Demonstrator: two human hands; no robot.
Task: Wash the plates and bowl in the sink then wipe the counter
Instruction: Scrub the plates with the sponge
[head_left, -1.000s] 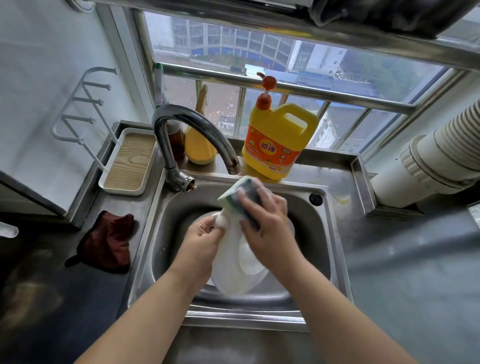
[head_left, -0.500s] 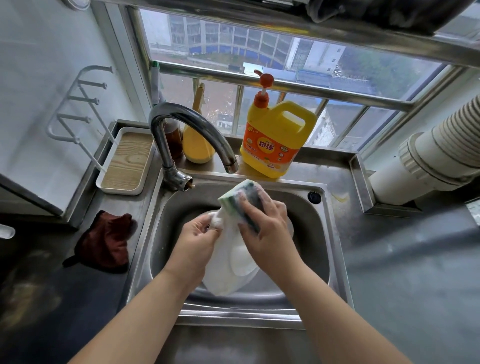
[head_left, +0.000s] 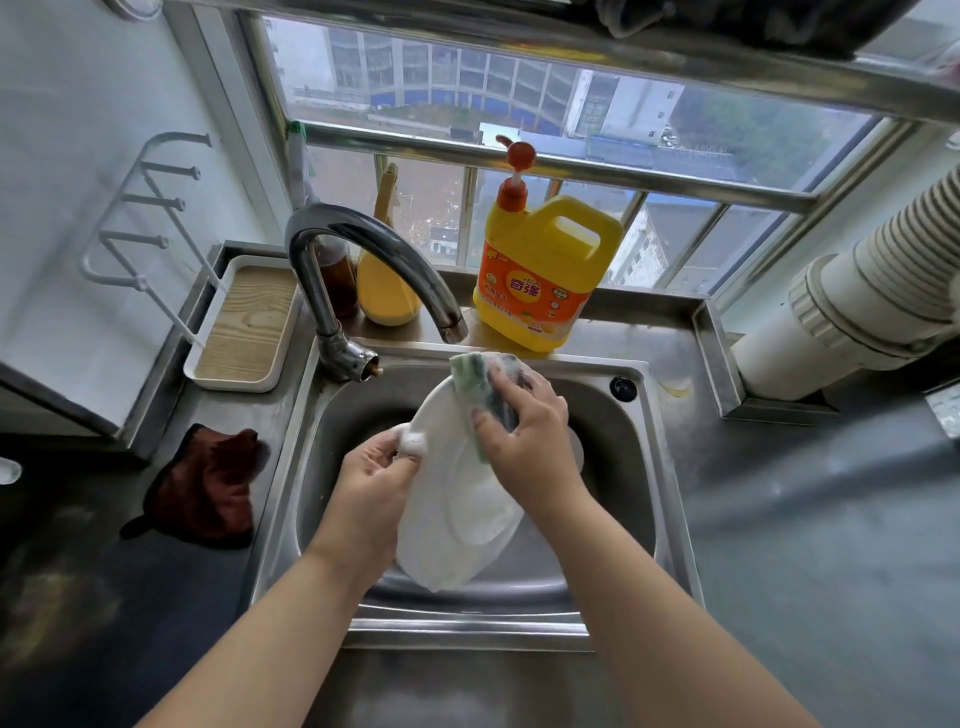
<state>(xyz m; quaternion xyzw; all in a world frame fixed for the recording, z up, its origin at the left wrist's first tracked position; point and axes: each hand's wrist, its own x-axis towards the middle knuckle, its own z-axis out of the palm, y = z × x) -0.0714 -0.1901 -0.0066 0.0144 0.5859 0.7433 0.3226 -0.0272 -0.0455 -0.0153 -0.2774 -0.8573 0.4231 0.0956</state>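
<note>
Your left hand (head_left: 376, 480) grips the soapy rim of a white plate (head_left: 457, 499), holding it tilted on edge over the steel sink (head_left: 631, 483). Your right hand (head_left: 524, 441) clutches a green sponge (head_left: 475, 382), fingers curled round it, and presses it against the plate's upper edge. Foam clings to the sponge and to your left thumb. Behind your right hand, the pale rim of another dish (head_left: 575, 451) shows low in the basin; what kind of dish it is you cannot tell.

The curved chrome faucet (head_left: 358, 260) arches over the back of the sink, its spout ending just above the sponge. On the ledge behind it stand a yellow detergent jug (head_left: 545, 280) with an orange pump top, a yellow bottle (head_left: 387, 280) and a dark brown bottle (head_left: 337, 275) partly hidden by the faucet. To the left of the sink, a dark red cloth (head_left: 208, 488) lies crumpled on the grey surface (head_left: 810, 519), and a white tray with a wooden base (head_left: 244, 322) sits in the back corner under a white wall rack (head_left: 140, 208). A ribbed white duct (head_left: 883, 280) runs along the right, below the barred window (head_left: 571, 171).
</note>
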